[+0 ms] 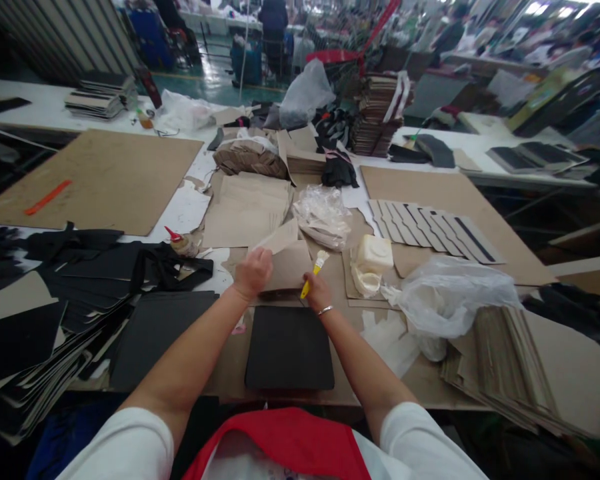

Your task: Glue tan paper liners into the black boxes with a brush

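Observation:
My left hand [253, 272] is closed at the left end of a beige cardboard piece [282, 239], its fingertips pinching the edge. In my right hand [318, 292] is a paintbrush [319, 265] with a yellow handle, its pale bristles pointing up and away. The right fingers also sit by the edge of a wider beige sheet [289, 267] between the hands; whether they grip it I cannot tell. Nearer to me lies a black rectangular panel [290, 348], flat on the table between my forearms. A cream plastic container [374, 255] with an opening in its side stands right of the brush.
Black panels [165, 333] and black strips pile up at the left. Beige sheets [250, 203] lie ahead. A clear plastic bag [445, 293] and stacked boards [505, 360] are at the right. Slatted pieces [430, 230] rest on a brown board. A red-tipped bottle [177, 240] stands left.

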`<state>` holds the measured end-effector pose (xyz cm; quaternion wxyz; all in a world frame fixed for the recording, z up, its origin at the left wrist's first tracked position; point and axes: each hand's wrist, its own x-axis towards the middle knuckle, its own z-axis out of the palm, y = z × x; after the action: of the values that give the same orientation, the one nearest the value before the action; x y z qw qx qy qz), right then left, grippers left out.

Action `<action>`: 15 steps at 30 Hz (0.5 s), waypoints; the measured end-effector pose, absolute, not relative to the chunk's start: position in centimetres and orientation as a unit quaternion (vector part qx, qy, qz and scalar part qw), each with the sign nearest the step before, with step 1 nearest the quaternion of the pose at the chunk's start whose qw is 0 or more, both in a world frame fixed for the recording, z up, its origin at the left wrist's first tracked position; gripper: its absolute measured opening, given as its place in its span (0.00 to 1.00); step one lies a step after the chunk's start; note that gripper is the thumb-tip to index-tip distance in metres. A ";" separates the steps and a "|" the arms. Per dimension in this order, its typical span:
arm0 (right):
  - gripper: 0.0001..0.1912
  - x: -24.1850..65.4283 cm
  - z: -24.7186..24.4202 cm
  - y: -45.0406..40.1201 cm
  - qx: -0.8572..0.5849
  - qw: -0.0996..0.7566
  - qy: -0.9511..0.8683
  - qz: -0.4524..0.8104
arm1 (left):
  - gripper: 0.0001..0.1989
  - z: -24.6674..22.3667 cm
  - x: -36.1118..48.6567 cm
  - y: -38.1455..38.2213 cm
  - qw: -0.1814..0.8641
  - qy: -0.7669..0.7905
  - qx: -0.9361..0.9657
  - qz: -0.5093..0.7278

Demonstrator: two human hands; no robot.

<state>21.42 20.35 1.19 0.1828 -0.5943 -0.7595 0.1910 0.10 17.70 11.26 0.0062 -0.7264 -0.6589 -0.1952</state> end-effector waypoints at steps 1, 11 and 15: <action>0.12 21.2 1.4 20.5 -0.590 0.177 -0.765 0.187 | 0.09 12.2 -0.8 17.1 0.031 -0.677 -0.686 -0.266; 0.15 18.1 5.8 15.8 -0.545 0.477 -0.586 0.365 | 0.11 11.9 1.9 11.3 -0.277 -0.594 -0.275 -0.703; 0.15 19.7 6.7 14.1 -0.547 0.519 -0.554 0.354 | 0.13 10.4 5.3 9.0 -0.396 -0.530 -0.241 -0.710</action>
<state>19.69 14.12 6.67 0.5189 -0.5467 -0.5538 0.3538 5.28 9.05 10.36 -0.3959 -0.2408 -0.5296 -0.7105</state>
